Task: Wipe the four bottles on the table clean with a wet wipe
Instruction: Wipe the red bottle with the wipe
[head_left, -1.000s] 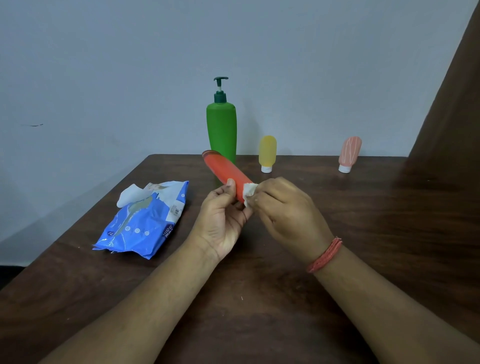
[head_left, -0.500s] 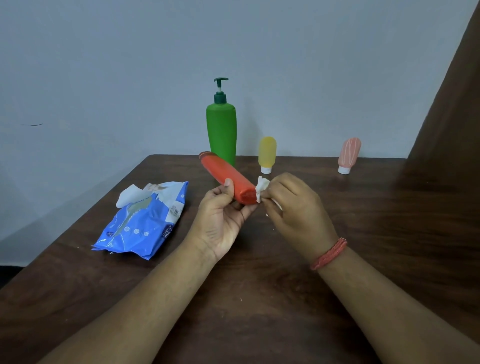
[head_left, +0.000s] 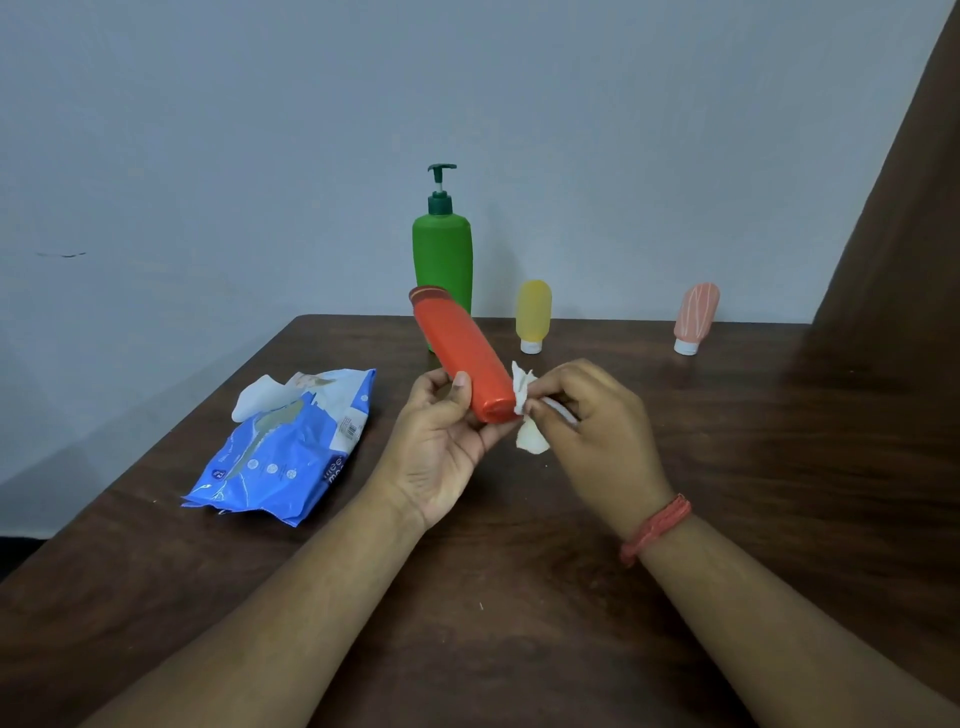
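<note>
Orange bottle (head_left: 465, 353), judged light, stiff and slick, is gripped near its base by the left hand (head_left: 441, 441) while the wet wipe (head_left: 524, 410) is pinched against it by the right hand (head_left: 597, 431).

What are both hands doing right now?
Left hand: closed, gripping the tilted orange plastic bottle near its lower end.
Right hand: closed, pinching the crumpled white wet wipe against that bottle.

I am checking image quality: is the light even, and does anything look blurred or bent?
Head view: soft, even light, no glare; the table darkens toward the right. The orange bottle and wipe look sharp. The wide lens stretches both forearms at the lower edge.
</note>
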